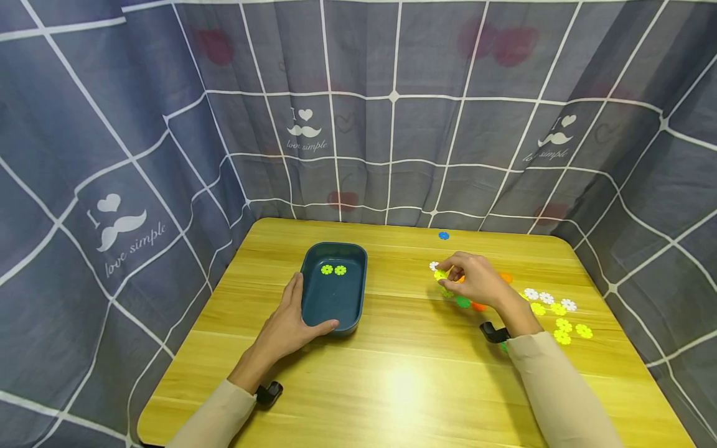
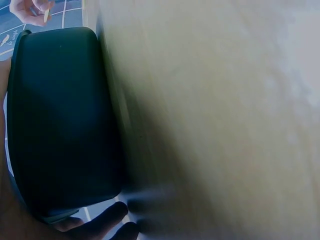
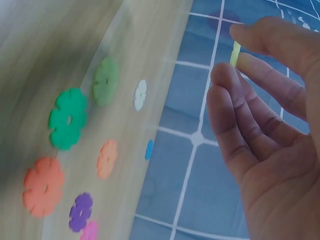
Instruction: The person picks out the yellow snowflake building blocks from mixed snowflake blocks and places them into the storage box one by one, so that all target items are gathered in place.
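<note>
My left hand [image 1: 282, 326] holds a dark blue-green rectangular tray [image 1: 342, 311] at its near-left corner. The thumb lies over the near rim and the fingers run along the left wall. Two yellow-green flower-shaped discs [image 1: 333, 270] lie side by side inside, towards the far end. Over on the right, my right hand [image 1: 476, 279] pinches a yellow flower-shaped disc [image 3: 235, 54] between thumb and index finger, raised above the table. It shows edge-on in the right wrist view, with the other fingers curled below. Beneath this hand lie a green disc [image 3: 68, 119] and an orange-red disc [image 3: 44, 186].
Several white and yellow discs [image 1: 562, 325] are scattered on the wooden table [image 1: 386, 404] right of my right forearm. One blue disc [image 1: 444, 236] lies near the far edge. A purple disc [image 3: 81, 212] is among the loose ones. A checked curtain [image 1: 364, 124] surrounds the table's back and sides.
</note>
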The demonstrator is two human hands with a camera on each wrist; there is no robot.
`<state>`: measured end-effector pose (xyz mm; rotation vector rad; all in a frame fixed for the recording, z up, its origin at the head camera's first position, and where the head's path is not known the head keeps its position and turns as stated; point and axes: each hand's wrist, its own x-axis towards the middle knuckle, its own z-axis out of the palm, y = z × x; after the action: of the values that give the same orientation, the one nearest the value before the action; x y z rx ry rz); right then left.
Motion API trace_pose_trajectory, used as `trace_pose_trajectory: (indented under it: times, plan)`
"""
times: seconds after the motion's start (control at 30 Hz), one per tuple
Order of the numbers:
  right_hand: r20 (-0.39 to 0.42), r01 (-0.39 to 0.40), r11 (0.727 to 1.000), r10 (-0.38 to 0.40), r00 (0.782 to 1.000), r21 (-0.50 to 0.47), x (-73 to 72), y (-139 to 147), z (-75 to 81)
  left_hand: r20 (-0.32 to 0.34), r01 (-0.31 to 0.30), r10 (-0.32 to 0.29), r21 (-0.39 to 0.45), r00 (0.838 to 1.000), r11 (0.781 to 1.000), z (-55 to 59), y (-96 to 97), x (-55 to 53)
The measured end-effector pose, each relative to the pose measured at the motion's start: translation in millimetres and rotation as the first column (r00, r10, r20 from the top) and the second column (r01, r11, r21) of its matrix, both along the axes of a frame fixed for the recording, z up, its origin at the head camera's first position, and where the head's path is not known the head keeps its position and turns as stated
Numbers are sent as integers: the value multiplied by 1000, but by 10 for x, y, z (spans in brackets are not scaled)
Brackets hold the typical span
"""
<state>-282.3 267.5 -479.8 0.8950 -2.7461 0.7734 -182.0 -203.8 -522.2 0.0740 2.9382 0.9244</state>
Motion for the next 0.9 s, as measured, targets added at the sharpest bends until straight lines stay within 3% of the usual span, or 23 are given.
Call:
trace_pose_trajectory:
  times: [0.3,0.9]
  plan:
    - [43,-20,1000,20,999,3,-60,-184,37,2,-1,1,3,1000,1000,-20,1,-4]
    - [17,-105,994,105,994,-26,-192,-539,38,33,-4,4,20,999,1000,36,-5,-5]
